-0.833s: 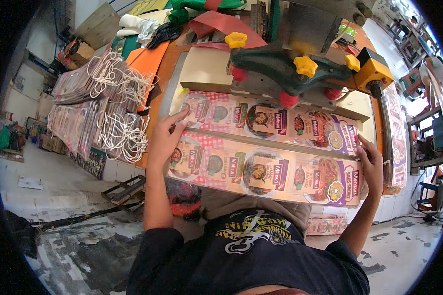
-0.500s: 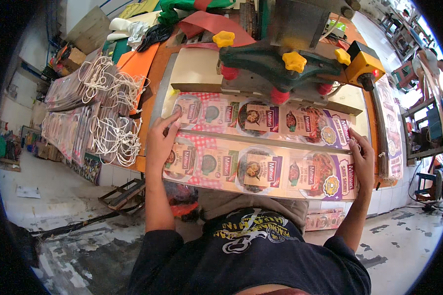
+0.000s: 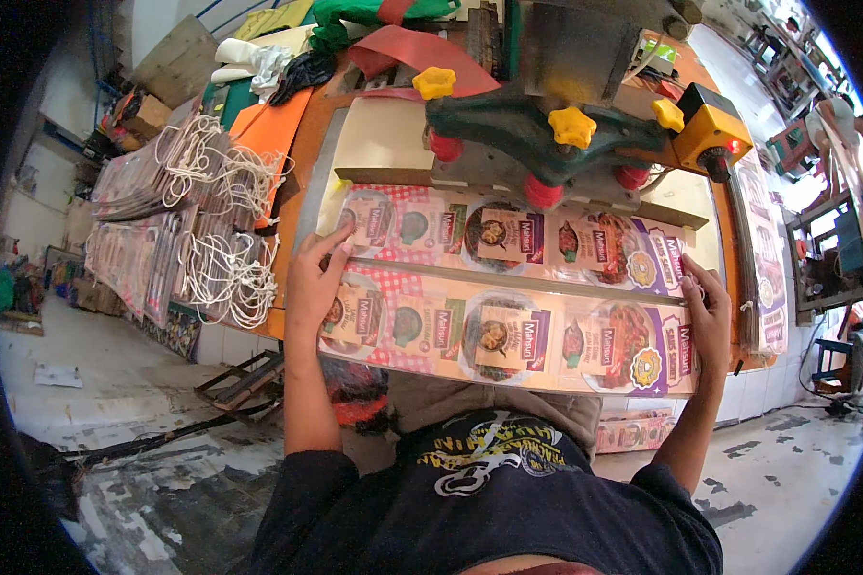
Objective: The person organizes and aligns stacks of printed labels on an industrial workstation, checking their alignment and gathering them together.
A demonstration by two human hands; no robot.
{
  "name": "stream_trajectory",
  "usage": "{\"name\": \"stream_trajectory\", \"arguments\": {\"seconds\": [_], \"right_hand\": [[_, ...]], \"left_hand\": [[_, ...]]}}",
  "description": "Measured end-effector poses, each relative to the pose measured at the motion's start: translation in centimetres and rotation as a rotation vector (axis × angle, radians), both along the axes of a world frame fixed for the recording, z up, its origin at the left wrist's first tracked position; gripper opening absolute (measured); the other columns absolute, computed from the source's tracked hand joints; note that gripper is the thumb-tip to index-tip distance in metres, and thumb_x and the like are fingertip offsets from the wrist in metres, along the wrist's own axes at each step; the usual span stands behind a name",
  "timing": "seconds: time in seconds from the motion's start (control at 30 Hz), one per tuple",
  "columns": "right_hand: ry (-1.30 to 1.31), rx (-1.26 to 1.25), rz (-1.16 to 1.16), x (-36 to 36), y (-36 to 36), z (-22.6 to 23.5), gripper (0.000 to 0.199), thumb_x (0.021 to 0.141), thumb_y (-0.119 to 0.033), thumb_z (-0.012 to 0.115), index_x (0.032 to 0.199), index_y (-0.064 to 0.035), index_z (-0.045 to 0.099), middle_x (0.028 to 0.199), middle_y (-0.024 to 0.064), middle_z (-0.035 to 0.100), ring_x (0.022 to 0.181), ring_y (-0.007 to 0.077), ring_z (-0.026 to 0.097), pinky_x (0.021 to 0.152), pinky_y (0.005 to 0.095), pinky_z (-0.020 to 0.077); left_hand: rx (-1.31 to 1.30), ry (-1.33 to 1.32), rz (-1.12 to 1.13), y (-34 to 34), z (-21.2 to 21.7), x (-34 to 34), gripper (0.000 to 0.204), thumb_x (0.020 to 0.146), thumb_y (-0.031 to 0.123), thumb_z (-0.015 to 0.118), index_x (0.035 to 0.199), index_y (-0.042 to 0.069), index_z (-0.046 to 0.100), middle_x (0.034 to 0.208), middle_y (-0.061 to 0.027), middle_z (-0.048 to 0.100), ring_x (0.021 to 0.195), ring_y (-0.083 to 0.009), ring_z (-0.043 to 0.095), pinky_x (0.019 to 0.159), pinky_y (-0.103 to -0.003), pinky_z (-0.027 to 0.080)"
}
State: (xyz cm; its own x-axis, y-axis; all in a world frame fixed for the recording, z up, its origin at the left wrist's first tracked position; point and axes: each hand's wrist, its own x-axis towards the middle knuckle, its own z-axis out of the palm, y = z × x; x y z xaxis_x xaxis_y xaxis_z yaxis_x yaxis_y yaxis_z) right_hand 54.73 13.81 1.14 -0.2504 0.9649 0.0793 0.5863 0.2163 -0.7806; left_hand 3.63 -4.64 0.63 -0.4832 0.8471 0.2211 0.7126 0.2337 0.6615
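A long printed sheet point(image 3: 508, 331) with food pictures in red check, orange and purple lies flat on the worktable, folded or creased along a pale line across its middle. My left hand point(image 3: 314, 278) presses on its left end, fingers spread over the crease. At the right end my right hand point(image 3: 708, 311) grips the sheet's edge. Just behind the sheet stands a dark green press machine point(image 3: 537, 134) with yellow and red knobs.
Stacks of finished paper bags with white cord handles point(image 3: 177, 225) lie to the left. A yellow control box point(image 3: 711, 134) sits at the machine's right. More printed sheets hang down the table's right edge point(image 3: 762, 259). Concrete floor lies below.
The view has shifted slightly. Both hands stay on the ends of the sheet, which has slid a little toward me.
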Motion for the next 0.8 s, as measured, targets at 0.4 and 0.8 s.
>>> {"name": "stream_trajectory", "arguments": {"seconds": [0.4, 0.8], "right_hand": [[0.042, -0.017, -0.015, -0.5, -0.3, 0.4, 0.036, 0.098, -0.015, 0.061, 0.131, -0.0002, 0.065, 0.097, 0.0063, 0.06, 0.089, 0.0119, 0.054, 0.081, 0.0255, 0.0428], [0.069, -0.023, 0.035, 0.4, 0.7, 0.3, 0.036, 0.094, -0.018, 0.066, 0.128, -0.0068, 0.068, 0.107, 0.0101, 0.068, 0.1, 0.0175, 0.062, 0.092, 0.0311, 0.0469]], "left_hand": [[0.014, 0.02, -0.022, -0.2, -0.2, -0.3, 0.032, 0.095, 0.015, 0.065, 0.127, 0.012, 0.07, 0.08, -0.0099, 0.051, 0.073, -0.0215, 0.052, 0.07, -0.033, 0.044], [-0.039, -0.145, -0.051, 0.3, -1.0, -2.1, 0.033, 0.098, 0.015, 0.061, 0.13, 0.01, 0.068, 0.105, -0.009, 0.07, 0.074, -0.0137, 0.054, 0.07, -0.028, 0.045]]}}
